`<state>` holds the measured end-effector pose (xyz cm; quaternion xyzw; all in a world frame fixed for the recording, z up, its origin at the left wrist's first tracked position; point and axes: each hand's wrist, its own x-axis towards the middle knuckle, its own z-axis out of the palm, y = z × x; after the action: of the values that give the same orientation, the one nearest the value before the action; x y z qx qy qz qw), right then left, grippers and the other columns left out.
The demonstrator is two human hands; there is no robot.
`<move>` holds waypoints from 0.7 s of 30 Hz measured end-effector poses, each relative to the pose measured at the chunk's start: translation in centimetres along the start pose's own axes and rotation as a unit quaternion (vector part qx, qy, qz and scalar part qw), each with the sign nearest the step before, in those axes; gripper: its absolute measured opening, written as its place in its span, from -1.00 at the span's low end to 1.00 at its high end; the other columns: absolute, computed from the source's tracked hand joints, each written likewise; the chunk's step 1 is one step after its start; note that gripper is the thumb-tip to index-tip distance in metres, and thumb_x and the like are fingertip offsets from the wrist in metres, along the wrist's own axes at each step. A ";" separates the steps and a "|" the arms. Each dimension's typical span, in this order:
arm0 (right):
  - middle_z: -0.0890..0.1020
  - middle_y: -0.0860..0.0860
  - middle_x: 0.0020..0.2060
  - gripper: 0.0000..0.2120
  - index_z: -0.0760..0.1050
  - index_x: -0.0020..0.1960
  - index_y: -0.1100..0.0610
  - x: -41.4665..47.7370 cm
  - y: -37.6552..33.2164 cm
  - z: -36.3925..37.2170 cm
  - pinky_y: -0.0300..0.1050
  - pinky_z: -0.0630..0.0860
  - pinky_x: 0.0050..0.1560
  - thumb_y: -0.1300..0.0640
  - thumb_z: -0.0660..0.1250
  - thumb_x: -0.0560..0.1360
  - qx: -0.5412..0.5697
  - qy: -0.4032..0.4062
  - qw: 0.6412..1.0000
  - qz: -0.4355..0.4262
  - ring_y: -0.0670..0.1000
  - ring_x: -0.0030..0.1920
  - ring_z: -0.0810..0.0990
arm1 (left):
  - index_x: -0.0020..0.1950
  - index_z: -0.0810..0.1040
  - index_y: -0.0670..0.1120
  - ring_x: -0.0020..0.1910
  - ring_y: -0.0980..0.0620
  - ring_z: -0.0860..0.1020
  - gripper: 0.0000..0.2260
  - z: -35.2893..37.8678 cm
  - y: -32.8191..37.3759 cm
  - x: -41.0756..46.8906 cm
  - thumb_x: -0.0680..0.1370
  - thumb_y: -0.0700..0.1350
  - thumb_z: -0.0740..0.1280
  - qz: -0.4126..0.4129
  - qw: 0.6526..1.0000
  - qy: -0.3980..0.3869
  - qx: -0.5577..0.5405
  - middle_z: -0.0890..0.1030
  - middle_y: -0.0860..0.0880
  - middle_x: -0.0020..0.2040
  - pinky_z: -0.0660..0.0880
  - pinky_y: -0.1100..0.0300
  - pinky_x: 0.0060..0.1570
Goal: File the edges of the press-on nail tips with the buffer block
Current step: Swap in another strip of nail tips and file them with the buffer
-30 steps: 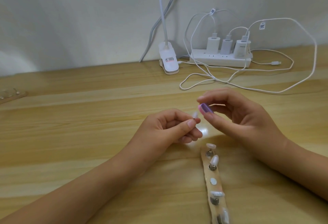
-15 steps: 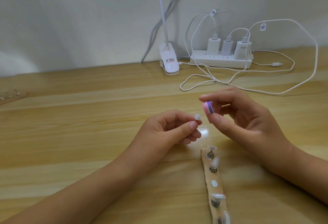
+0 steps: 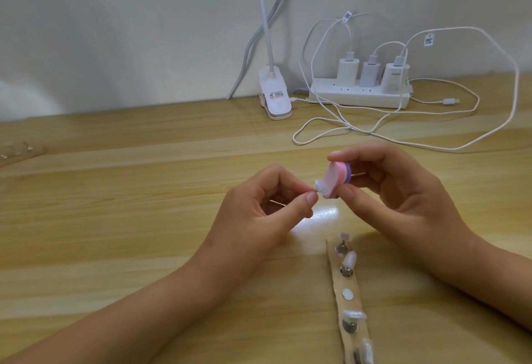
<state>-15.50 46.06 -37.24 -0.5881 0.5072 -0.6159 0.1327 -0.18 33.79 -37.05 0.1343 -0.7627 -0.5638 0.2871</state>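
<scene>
Nearest, at 5 o'clock, a holder strip (image 3: pixel 336 297) lies on the worktop (image 3: pixel 144 248). It carries 4 mounted nail tips (image 3: pixel 350 258) and 1 bare disc (image 3: pixel 347 294), probably the seat of the tip in hand.

At centre, the left hand (image 3: pixel 259 214) has its grip pinched on a small nail tip (image 3: pixel 404 187) between thumb and forefinger. The right hand (image 3: pixel 403 190) has its grip clenched round the pink-and-purple buffer block (image 3: pixel 423 178), whose pale face touches the tip's edge.

Filing of this tip looks under way. Whether the 4 on the strip are already done cannot be told.

Farther off, at 12 o'clock, a lamp clip (image 3: pixel 275 98) stands, and at 1 o'clock a power strip (image 3: pixel 359 98) with chargers and white cables (image 3: pixel 431 144).
</scene>
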 end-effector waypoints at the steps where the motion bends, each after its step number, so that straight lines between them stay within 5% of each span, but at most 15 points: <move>1: 0.60 -0.02 0.02 -0.73 0.49 0.20 0.08 0.0 0.0 -0.1 -0.16 0.55 0.10 0.13 0.36 0.51 -0.004 -0.001 1.000 -0.003 0.04 0.01 0.64 | -0.18 0.60 0.03 -0.23 0.14 0.62 -0.97 0.0 0.0 0.0 0.46 -0.06 0.42 -0.001 1.000 -0.001 0.000 0.64 0.10 -0.29 0.55 0.24 -0.18; 10: 0.63 0.02 0.05 -0.72 0.51 0.22 0.00 0.1 0.0 -0.2 -0.18 0.55 0.09 0.01 0.37 0.52 0.016 0.011 1.000 0.014 0.01 0.04 0.65 | -0.21 0.60 0.06 -0.25 0.14 0.62 -0.91 0.0 -0.2 0.3 0.47 -0.11 0.42 -0.012 1.000 -0.012 0.005 0.65 0.08 -0.30 0.53 0.29 -0.19; 21: 0.60 0.04 -0.02 -0.72 0.53 0.20 0.04 0.2 0.4 -0.2 -0.18 0.55 0.09 0.12 0.39 0.50 -0.033 -0.021 0.999 0.030 0.06 0.01 0.63 | -0.19 0.60 0.04 -0.25 0.15 0.62 -0.96 0.0 -0.6 0.5 0.46 -0.08 0.41 -0.012 1.000 -0.006 -0.006 0.67 0.05 -0.28 0.53 0.31 -0.20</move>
<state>-15.92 45.79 -37.37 -0.5899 0.5413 -0.5820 0.1425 -0.67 33.33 -37.42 0.1381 -0.7592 -0.5727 0.2765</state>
